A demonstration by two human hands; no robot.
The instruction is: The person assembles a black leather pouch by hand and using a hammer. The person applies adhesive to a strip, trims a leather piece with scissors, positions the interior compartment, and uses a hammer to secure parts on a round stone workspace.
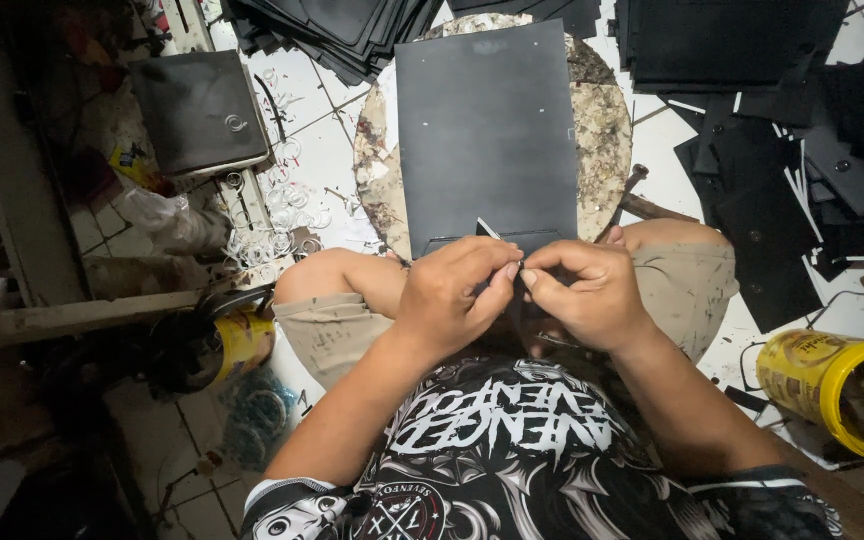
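A large black rectangular sheet [487, 130] lies on a round speckled stone slab [602, 120] in front of my knees. Both hands meet at the sheet's near edge, where a flap is folded up. My left hand [449, 295] and my right hand [587, 293] pinch the same small spot there with thumbs and forefingers. A thin pale sliver [489, 228] sticks up just above my left fingers. What sits between the fingertips is too small to tell.
Stacks of black sheets [332, 30] fill the back, and loose black pieces [802, 190] spread at right. A yellow tub [842, 390] holding a tool stands at lower right, another yellow can [242, 345] at left. White rings [282, 215] litter the tiled floor. A hammer handle [652, 208] lies by my right knee.
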